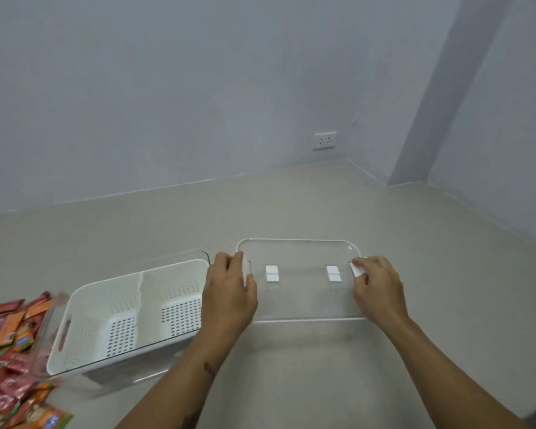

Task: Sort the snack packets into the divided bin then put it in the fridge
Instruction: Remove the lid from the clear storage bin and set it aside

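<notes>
A clear lid (pixel 300 292) with white clips lies flat on the floor at centre. My left hand (pixel 229 292) grips its left edge at a white side clip. At the opposite edge my right hand (pixel 376 289) pinches the other white side clip. To the left stands the divided bin (pixel 75 305), a white perforated basket with a middle divider inside a clear outer tub; both compartments hold nothing. Red and orange snack packets (pixel 10 351) lie heaped on the floor at the far left, some cut off by the frame edge.
Beige floor (pixel 291 205) runs back to pale walls, which meet in a corner at the right. A wall socket (pixel 325 140) sits low on the back wall. No fridge is in view.
</notes>
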Motion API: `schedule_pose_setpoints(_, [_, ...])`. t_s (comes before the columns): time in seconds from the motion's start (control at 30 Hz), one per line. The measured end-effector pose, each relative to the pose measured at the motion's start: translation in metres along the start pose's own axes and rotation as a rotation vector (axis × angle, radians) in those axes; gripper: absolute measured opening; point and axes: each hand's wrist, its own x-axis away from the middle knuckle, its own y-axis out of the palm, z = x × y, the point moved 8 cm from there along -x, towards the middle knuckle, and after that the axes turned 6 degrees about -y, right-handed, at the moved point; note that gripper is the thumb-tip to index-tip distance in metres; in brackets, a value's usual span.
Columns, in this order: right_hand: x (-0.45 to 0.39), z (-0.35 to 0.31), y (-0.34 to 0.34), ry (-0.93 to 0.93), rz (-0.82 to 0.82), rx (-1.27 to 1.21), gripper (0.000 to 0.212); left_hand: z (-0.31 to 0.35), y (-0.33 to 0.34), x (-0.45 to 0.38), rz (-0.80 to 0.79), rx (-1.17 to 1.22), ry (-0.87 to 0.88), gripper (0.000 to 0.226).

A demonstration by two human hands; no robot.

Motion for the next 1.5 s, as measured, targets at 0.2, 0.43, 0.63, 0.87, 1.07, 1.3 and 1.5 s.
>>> schedule_pose_setpoints(0.2, [-0.016, 0.082, 0.025, 0.061, -0.137, -0.051, 0.036, 0.021, 0.081, 0.013, -0.147, -0.086, -0.066, 0.044])
schedule_pose_setpoints(0.43, [-0.025, 0.125, 0.061, 0.077, -0.194, -0.076, 0.043, 0.017, 0.132, 0.008, -0.326, -0.156, -0.206, 0.041])
schedule_pose_setpoints(0.63, [-0.034, 0.133, 0.078, -0.001, -0.141, -0.025, 0.054, 0.007, 0.160, 0.006, -0.501, -0.217, -0.316, 0.043])
schedule_pose_setpoints(0.87, [-0.046, 0.142, 0.083, 0.047, -0.218, -0.090, 0.045, -0.005, 0.165, 0.010, -0.575, -0.294, -0.291, 0.050])
schedule_pose_setpoints(1.07, [-0.032, 0.114, 0.068, 0.062, -0.328, -0.037, 0.049, -0.001, 0.133, 0.016, -0.405, -0.150, -0.255, 0.036])
schedule_pose_setpoints(1.3, [-0.017, -0.009, 0.048, -0.238, -0.370, -0.303, 0.042, 0.010, 0.053, 0.026, -0.211, 0.077, -0.192, 0.029])
schedule_pose_setpoints(1.5, [0.008, -0.127, 0.047, -0.457, -0.480, -0.420, 0.038, -0.003, -0.037, 0.040, -0.101, 0.283, -0.209, 0.029])
